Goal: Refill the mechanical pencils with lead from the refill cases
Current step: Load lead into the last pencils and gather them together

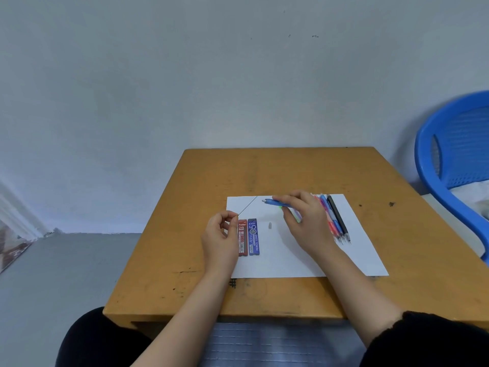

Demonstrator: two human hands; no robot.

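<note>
Left hand [221, 235] pinches lead [247, 206]; right hand [307, 221] holds blue pencil [275, 202].

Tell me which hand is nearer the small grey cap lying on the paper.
Right. The right hand holds a blue pencil just above and right of the grey cap; the left hand sits beyond both refill cases.

The tabletop [277, 168] in front of me is ochre-yellow with dark scuffs, and a white sheet of paper [291, 260] lies on it. One refill case [242, 238] is red with white lettering, the other refill case [253, 237] blue with pale lettering. The pencil [275, 203] in my right hand [304, 221] is blue with a white end and a green patch. The row of pencils [334, 221] shows pink, blue and black. The small cap [270, 225] is grey. The chair [449, 154] is bright blue; the wall [211, 75] is pale grey.
</note>
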